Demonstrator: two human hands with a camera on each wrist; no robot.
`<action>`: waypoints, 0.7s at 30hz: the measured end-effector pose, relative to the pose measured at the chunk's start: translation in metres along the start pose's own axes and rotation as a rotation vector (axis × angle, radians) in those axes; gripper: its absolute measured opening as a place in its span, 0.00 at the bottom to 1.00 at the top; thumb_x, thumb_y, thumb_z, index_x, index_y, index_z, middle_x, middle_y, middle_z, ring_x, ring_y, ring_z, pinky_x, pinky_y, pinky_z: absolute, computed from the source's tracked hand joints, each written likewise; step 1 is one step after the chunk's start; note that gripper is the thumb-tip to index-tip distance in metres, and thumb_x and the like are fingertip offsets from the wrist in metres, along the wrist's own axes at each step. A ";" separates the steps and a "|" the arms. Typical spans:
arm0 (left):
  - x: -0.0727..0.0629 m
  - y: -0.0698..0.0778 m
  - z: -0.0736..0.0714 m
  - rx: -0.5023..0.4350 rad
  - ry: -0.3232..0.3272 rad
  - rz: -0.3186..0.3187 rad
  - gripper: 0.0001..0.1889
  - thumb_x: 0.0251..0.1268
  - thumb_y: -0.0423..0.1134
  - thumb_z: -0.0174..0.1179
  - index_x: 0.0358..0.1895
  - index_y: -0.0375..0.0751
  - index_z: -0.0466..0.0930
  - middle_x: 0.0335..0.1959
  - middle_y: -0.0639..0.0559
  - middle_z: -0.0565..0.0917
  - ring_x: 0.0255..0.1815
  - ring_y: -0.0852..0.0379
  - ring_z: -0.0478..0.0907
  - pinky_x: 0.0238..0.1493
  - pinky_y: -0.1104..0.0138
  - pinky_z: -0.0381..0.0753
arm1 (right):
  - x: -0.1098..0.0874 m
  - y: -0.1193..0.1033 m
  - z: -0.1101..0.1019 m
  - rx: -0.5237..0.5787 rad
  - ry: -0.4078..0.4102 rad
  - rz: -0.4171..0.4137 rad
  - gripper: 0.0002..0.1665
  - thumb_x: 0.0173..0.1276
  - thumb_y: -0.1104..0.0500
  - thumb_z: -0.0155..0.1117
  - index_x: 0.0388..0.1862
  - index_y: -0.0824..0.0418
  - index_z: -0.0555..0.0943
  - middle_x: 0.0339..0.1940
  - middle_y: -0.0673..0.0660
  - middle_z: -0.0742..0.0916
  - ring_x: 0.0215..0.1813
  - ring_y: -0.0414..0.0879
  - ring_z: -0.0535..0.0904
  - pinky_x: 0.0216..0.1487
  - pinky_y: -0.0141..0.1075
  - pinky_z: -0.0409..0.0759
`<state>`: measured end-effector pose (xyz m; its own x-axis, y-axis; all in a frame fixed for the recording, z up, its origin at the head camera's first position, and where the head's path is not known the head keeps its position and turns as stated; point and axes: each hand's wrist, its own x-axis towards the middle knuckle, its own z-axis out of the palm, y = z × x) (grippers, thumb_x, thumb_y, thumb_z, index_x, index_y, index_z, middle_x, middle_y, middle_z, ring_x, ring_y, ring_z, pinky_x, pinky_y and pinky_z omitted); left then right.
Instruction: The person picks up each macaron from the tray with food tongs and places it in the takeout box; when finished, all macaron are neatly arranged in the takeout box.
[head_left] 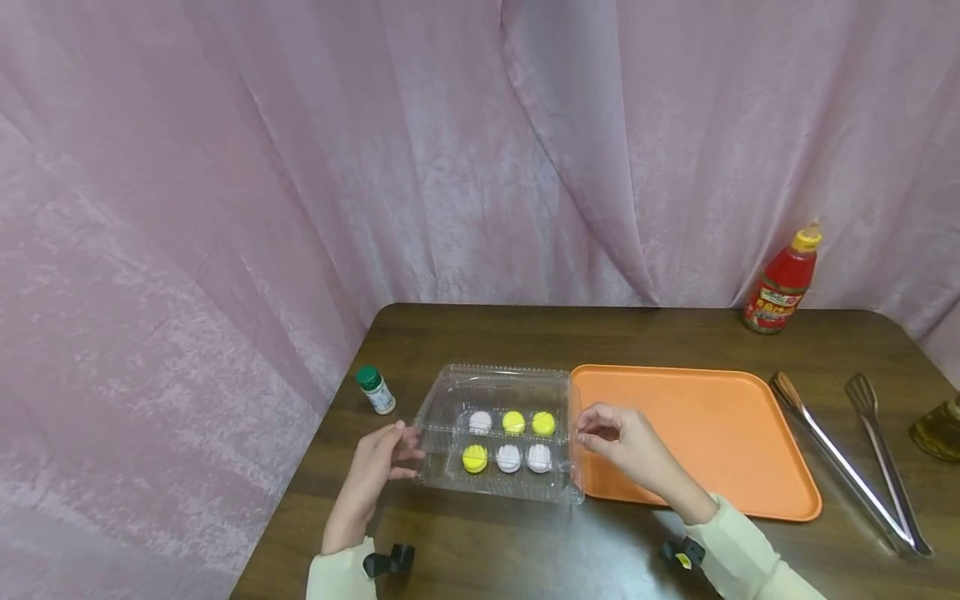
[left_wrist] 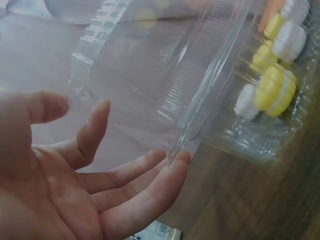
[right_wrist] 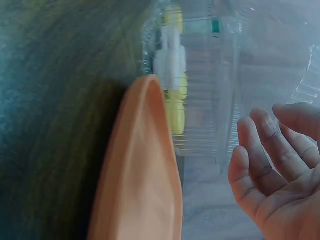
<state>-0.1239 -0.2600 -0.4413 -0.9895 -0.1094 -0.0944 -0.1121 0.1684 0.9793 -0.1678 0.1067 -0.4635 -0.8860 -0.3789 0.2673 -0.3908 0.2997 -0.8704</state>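
A clear plastic hinged box (head_left: 450, 477) holds several yellow and white macarons (head_left: 508, 458) in two rows. Its see-through lid (head_left: 459, 398) is tilted up over them, the front rim raised. At the lid's left corner, my left hand (head_left: 375, 460) has thumb and forefinger on the rim. The other fingers stretch along the side, and in the left wrist view their tips (left_wrist: 172, 172) meet the plastic edge. My right hand (head_left: 626, 442) pinches the lid's right corner, fingers bent, above the edge of the orange tray (head_left: 697, 433).
A small green-capped shaker jar (head_left: 375, 390) stands left of the box. Right of the tray lie long metal tongs (head_left: 847, 462). A red sauce bottle (head_left: 780, 283) stands at the back, and a glass container (head_left: 939, 429) at the right edge. Pink curtains (head_left: 450, 167) hang behind the table.
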 end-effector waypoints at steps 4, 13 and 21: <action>-0.002 -0.005 0.000 -0.002 0.002 0.030 0.14 0.76 0.32 0.51 0.34 0.22 0.78 0.57 0.29 0.80 0.43 0.44 0.85 0.35 0.61 0.86 | -0.003 0.000 0.002 0.004 0.010 0.002 0.06 0.65 0.71 0.68 0.37 0.61 0.83 0.34 0.51 0.88 0.37 0.42 0.84 0.40 0.35 0.84; -0.005 -0.015 -0.001 -0.053 0.021 0.040 0.09 0.71 0.25 0.54 0.44 0.18 0.80 0.47 0.33 0.83 0.39 0.52 0.84 0.37 0.65 0.85 | -0.023 -0.011 0.017 0.084 0.122 0.106 0.13 0.66 0.74 0.60 0.49 0.70 0.79 0.38 0.57 0.82 0.35 0.44 0.79 0.34 0.32 0.80; -0.011 -0.018 0.000 -0.056 0.026 0.054 0.10 0.68 0.22 0.56 0.46 0.16 0.80 0.47 0.31 0.84 0.38 0.54 0.84 0.39 0.66 0.86 | -0.041 -0.022 0.031 0.225 0.152 0.376 0.13 0.73 0.67 0.55 0.53 0.73 0.75 0.42 0.60 0.80 0.31 0.46 0.80 0.31 0.34 0.80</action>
<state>-0.1111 -0.2620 -0.4576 -0.9912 -0.1268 -0.0376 -0.0530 0.1196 0.9914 -0.1148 0.0883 -0.4685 -0.9890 -0.1423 -0.0412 0.0139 0.1876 -0.9821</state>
